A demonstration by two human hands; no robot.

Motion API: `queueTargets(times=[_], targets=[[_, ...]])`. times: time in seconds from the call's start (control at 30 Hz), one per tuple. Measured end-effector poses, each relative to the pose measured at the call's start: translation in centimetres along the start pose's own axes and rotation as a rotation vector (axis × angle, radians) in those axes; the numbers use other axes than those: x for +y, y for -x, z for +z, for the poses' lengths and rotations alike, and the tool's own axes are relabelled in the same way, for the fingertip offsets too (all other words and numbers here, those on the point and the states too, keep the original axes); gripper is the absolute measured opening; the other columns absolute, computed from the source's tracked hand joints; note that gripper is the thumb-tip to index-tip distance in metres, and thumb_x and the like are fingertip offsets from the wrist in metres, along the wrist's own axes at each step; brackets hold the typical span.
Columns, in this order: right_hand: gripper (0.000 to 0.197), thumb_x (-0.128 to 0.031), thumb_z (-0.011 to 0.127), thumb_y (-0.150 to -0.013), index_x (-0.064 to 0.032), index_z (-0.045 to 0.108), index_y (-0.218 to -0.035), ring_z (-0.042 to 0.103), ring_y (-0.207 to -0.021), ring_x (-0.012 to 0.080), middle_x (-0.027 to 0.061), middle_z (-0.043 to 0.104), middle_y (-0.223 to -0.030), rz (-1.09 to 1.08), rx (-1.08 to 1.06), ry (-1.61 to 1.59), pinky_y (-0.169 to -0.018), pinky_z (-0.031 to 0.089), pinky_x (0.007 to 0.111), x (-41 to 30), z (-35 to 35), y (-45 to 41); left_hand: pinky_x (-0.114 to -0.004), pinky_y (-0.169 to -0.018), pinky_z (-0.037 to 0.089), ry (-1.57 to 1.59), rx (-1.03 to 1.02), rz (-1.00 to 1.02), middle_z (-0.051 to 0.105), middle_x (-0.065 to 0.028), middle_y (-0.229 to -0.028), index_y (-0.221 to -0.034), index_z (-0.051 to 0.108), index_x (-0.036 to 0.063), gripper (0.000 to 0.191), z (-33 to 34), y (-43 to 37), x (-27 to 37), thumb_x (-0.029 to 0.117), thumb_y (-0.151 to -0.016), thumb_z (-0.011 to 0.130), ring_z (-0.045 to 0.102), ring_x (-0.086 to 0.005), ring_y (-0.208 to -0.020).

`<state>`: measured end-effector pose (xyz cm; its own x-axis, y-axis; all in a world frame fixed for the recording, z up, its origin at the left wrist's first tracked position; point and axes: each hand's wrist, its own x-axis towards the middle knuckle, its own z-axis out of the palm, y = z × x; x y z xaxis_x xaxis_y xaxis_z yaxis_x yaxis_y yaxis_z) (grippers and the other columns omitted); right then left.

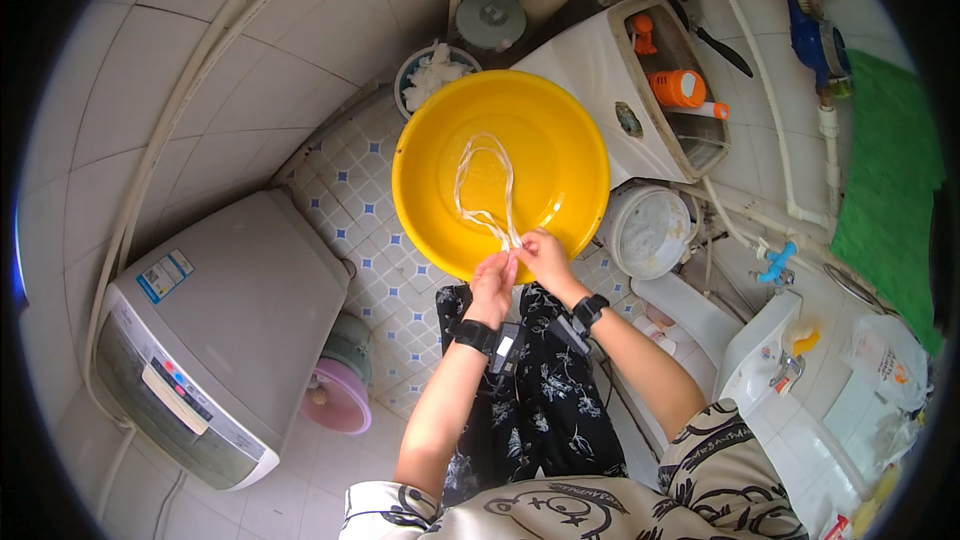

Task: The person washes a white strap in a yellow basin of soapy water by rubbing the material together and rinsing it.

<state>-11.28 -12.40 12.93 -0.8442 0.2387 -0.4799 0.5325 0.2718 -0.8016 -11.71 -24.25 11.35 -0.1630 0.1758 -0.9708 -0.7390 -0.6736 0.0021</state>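
Observation:
A large round yellow plastic basin [559,116] lies before me with its near rim at my knees. Both hands meet over that rim. My left hand [493,286] pinches the gathered ends of a white cord [511,187], and my right hand [541,258] pinches the same cord just beside it. The cord hangs in a long loop of several strands inside the basin. The fingertips of the two hands are almost touching. Black bands with small devices sit on both wrists.
A washing machine [240,277] stands at left, beside a pink basin [349,397]. Behind the yellow basin are a bin of crumpled paper [431,74] and a mop bucket [491,18]. A toilet tank [585,52], a white bucket [651,232] and a sink [757,345] line the right.

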Motion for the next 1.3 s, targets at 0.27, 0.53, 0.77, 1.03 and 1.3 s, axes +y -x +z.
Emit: queueTargets(times=[0.27,0.53,0.77,1.03,1.3], targets=[[0.006,0.000,0.059,-0.074,0.0046,0.056,-0.078,0.059,-0.066,0.0247,0.0136,0.057,-0.076,0.005,0.048,-0.030,-0.060,0.047,0.029,-2.1,-0.1,3.0,-0.021,-0.064,0.049,0.039,-0.059,0.039,0.062,-0.0047,-0.085,-0.091,0.059,0.0055,0.010,-0.5,0.0,-1.7,0.005,-0.081,0.057,0.059,-0.0129,-0.072],[0.009,-0.002,0.060,-0.075,0.0037,0.062,-0.081,0.059,-0.072,0.0289,0.0144,0.060,-0.080,-0.027,0.116,0.004,-0.066,0.047,0.032,-2.3,0.0,3.3,-0.024,-0.059,0.049,0.011,-0.070,-0.013,0.061,-0.0050,-0.083,-0.093,0.058,0.0060,0.010,-0.1,-0.5,-2.2,0.007,-0.083,0.055,0.059,-0.0154,-0.069],[0.015,-0.006,0.066,-0.073,0.0033,0.062,-0.083,0.058,-0.073,0.0188,0.0088,0.058,-0.079,0.000,0.272,0.143,-0.069,0.046,0.027,-0.4,0.6,2.6,-0.024,-0.067,0.050,0.131,-0.017,-0.034,0.059,-0.0056,-0.090,-0.096,0.055,0.0045,0.011,0.2,0.0,-2.2,0.009,-0.086,0.052,0.059,-0.0151,-0.077],[0.027,-0.014,0.055,-0.081,0.0010,0.049,-0.103,0.054,-0.090,0.0194,0.0100,0.055,-0.100,0.886,-0.314,-1.157,-0.085,0.041,0.032,-0.3,-0.2,1.6,-0.029,-0.082,0.048,0.037,-0.057,0.074,0.059,-0.0129,-0.101,-0.106,0.052,-0.0048,0.023,0.0,2.7,-0.8,0.002,-0.084,0.053,0.059,-0.0204,-0.090],[0.017,-0.015,0.047,-0.088,-0.0023,0.053,-0.097,0.054,-0.078,0.0179,0.0054,0.056,-0.077,0.817,-0.586,-1.653,-0.076,0.044,0.029,1.9,0.8,-4.8,-0.025,-0.075,0.050,-0.337,-0.026,0.224,0.063,-0.0139,-0.086,-0.091,0.060,-0.0094,0.017,-0.6,6.8,1.1,-0.003,-0.076,0.061,0.062,-0.0193,-0.078]])
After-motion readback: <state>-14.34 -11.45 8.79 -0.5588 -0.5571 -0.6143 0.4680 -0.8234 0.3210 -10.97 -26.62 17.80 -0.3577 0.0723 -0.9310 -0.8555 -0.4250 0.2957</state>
